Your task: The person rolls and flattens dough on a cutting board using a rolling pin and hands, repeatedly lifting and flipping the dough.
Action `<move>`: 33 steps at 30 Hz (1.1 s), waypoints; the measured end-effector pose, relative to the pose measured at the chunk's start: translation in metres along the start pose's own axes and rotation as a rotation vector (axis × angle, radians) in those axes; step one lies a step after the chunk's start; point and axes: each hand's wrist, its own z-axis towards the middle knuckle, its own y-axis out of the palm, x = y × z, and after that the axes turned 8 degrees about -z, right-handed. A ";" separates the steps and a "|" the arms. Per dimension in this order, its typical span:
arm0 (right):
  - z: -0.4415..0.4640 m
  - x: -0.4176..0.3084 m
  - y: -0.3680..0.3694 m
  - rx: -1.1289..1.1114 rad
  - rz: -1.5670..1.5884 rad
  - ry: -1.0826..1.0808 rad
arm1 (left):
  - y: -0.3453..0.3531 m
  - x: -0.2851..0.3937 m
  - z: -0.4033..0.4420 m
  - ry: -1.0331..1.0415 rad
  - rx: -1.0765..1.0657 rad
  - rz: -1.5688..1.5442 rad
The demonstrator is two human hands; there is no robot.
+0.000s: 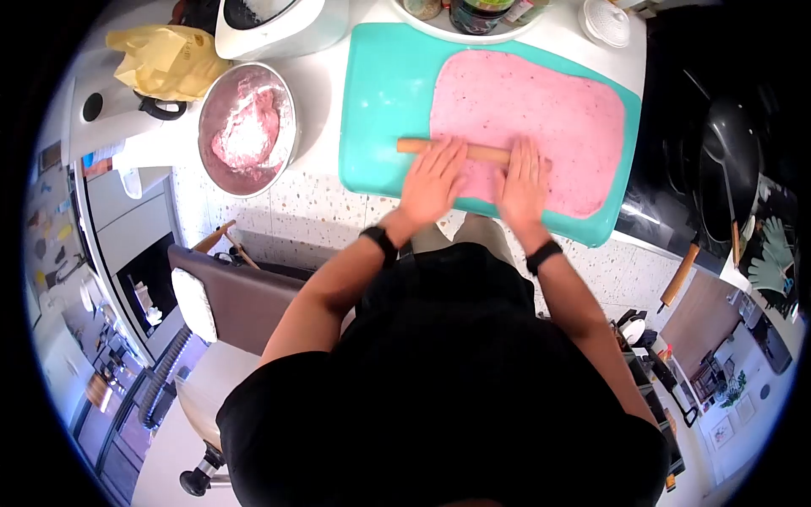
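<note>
A wide sheet of pink speckled dough (532, 93) lies on a turquoise board (384, 101), covering its middle and right side. A thin wooden rolling pin (487, 153) rests across the lower part of the dough, its left end sticking out over bare board. My left hand (432, 180) lies flat on the pin left of its middle, fingers stretched out. Nearer the pin's right end, my right hand (522, 184) also presses on it with fingers extended. Neither hand wraps round the pin.
Left of the board stands a metal bowl (291, 144) with floury pink dough (249, 131). Behind it are a yellow bag (173, 61) and a white appliance (291, 34). A lidded white jar (605, 24) is at the back right. A dark pan (728, 160) sits on the right.
</note>
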 end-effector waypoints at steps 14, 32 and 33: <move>0.006 0.006 0.002 0.035 -0.090 0.127 | 0.008 -0.002 0.015 -0.053 -0.077 0.253; -0.026 0.159 -0.093 0.092 -0.017 -0.050 | 0.047 0.092 0.111 0.142 -0.177 -0.018; -0.025 0.171 -0.091 0.099 -0.021 -0.009 | 0.068 0.093 0.116 0.171 -0.131 0.067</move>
